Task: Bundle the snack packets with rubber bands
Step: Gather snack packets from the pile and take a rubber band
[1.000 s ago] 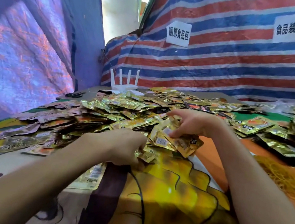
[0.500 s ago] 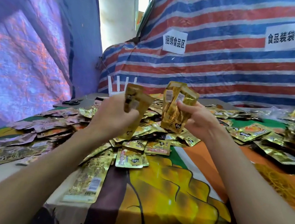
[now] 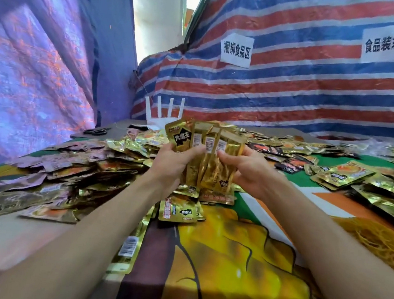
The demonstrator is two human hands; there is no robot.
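Note:
Both hands hold up a fan of several gold snack packets above the table, upright, barcodes facing me. My left hand grips the left side of the fan with the thumb on the front. My right hand grips the right side. A big loose heap of gold packets covers the table to the left and behind. A pile of yellow rubber bands lies at the right, beside my right forearm.
Stacked packets lie at the far right. A white rack with upright prongs and black scissors sit at the back left. A colourful printed cloth covers the table. Striped tarpaulin walls with paper signs close in behind.
My hands rose from the heap, each with packets, then came together. The two lots are now joined in one fan held between both hands.

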